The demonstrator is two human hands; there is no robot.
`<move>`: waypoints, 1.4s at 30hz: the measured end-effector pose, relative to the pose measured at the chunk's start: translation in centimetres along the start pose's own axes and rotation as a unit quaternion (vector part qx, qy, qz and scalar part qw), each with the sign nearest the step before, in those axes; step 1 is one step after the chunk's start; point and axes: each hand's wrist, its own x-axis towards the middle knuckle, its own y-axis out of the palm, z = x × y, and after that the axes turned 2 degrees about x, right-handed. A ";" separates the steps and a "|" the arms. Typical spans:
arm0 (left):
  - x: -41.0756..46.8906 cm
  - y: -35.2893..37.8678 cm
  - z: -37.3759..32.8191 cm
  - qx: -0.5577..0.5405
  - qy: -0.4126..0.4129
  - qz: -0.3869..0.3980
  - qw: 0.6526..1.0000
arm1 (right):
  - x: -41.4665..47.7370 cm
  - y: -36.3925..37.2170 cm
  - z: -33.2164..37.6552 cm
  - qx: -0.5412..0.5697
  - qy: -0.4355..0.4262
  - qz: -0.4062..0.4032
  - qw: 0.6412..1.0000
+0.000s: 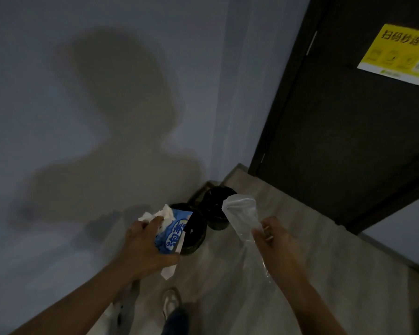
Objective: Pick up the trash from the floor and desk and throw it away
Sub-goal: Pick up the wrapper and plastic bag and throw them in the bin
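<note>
A dim view looking down at two bare arms reaching forward over a pale, wood-grained floor (pixel 312 250). The left hand (pixel 145 247) has its fingers and thumb curled round a bundle of rubbish: a soft, glossy blue-and-white plastic packet (pixel 172 235) printed with bold characters, and a crumpled white tissue (pixel 160 213) bunched at its top. A flat white scrap hangs below the thumb. The right hand (pixel 273 240) pinches the lower part of a thin, clear plastic bag (pixel 242 213) between its thumb and curled fingers; the film is wrinkled and see-through, and stands up in a limp, rounded shape above the hand.

Two round black bins stand on the floor where it meets the wall, side by side. The nearer bin (pixel 196 234), lined with shiny black plastic, shows just behind the blue packet. The farther bin (pixel 214 197) sits partly behind the clear bag.

A smooth grey wall (pixel 46 81) on the left carries the person's broad shadow. On the right is a dark, matte door (pixel 336 129) with a yellow rectangular sticker (pixel 397 52). One pale shoe (pixel 171 303) shows at the bottom edge
</note>
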 end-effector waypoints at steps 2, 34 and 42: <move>4.0 -0.1 0.4 0.001 -0.001 0.015 1.000 | 3.3 1.6 0.0 -0.002 0.016 0.015 1.000; 47.6 28.4 14.9 0.108 -0.186 0.253 0.943 | 36.7 34.0 -22.3 -0.089 0.066 0.252 0.961; 50.8 33.1 17.0 0.099 -0.167 0.274 0.942 | 36.5 37.3 -25.6 -0.088 0.096 0.272 0.953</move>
